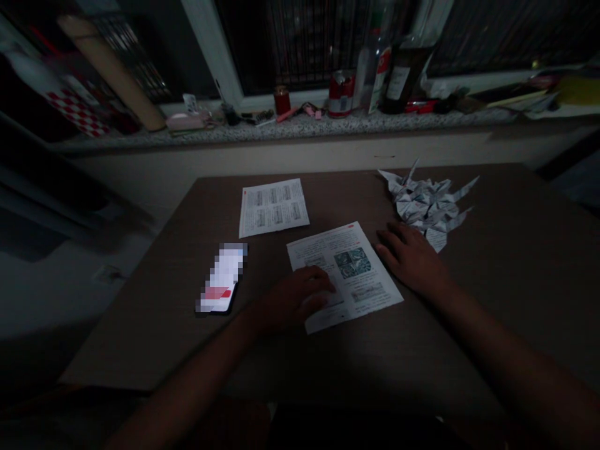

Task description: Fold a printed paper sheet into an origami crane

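A printed sheet of paper (356, 294) lies flat on the table, turned at an angle, with text and a dark picture on it. On its left part rests my left hand (300, 297), fingers stretched out over the print. Just off the sheet's right edge, my right hand (412, 256) lies on the table with its fingers extended. Beyond the right hand sits a cluster of folded paper cranes (426, 200), made from printed paper. Farther back to the left is a second printed sheet (274, 209), flat on the table.
A phone (222, 278) with a lit, blurred screen lies left of my left hand. Behind the brown table (164, 269), a speckled stone windowsill (234, 132) carries bottles, a red can (341, 94), a small red jar (282, 100) and other small items.
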{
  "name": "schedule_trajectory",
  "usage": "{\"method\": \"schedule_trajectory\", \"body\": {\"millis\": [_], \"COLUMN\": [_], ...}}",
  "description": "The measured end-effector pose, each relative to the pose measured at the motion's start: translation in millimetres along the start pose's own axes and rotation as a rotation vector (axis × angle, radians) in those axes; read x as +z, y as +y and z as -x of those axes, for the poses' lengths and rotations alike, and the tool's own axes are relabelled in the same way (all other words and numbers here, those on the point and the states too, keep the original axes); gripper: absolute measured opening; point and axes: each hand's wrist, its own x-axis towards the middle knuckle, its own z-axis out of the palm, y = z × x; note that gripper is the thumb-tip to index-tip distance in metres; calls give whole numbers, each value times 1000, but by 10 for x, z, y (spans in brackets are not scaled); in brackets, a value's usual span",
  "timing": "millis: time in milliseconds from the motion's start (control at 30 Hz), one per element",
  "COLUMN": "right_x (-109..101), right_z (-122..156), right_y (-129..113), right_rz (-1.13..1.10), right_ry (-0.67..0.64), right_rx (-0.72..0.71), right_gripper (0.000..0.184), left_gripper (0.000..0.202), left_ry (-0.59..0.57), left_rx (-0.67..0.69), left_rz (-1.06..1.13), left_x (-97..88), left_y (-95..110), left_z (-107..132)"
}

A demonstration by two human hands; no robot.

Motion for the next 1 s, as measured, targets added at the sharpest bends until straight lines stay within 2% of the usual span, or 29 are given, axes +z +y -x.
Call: {"method": "schedule_trajectory", "body": {"millis": [100, 167, 267, 367, 567, 767, 900, 1000], "right_x": [-18, -33, -45, -41, -15, 39, 10, -58], "right_z": [-14, -18, -10, 14, 39, -41, -77, -66], "right_y": [71, 131, 260, 426, 773, 1060, 1077, 918], "right_rz": [42, 59, 52, 46, -2, -82, -115, -166], "right_ry": [2, -1, -1, -3, -12, 4, -6, -14], "right_rx": [18, 33, 27, -21, -90, -105, -121, -126], "right_gripper": [55, 55, 56, 57, 58, 54, 52, 51], "left_gripper": [36, 35, 45, 56, 59, 58, 59, 58], "left_ry": [37, 54, 81, 34, -69, -83, -95, -97], "left_rx": [-21, -39, -67, -95, -46, -20, -27, -23], "left_rz": [-11, -164, -371, -474, -531, -524, -530, -528], "left_x": [44, 101, 191, 250, 262, 287, 306, 297], "left_y": [-36, -79, -161, -231, -270, -256, -265, -271], "left_z": [-53, -91, -130, -145, -177, -276, -342, -370]}}
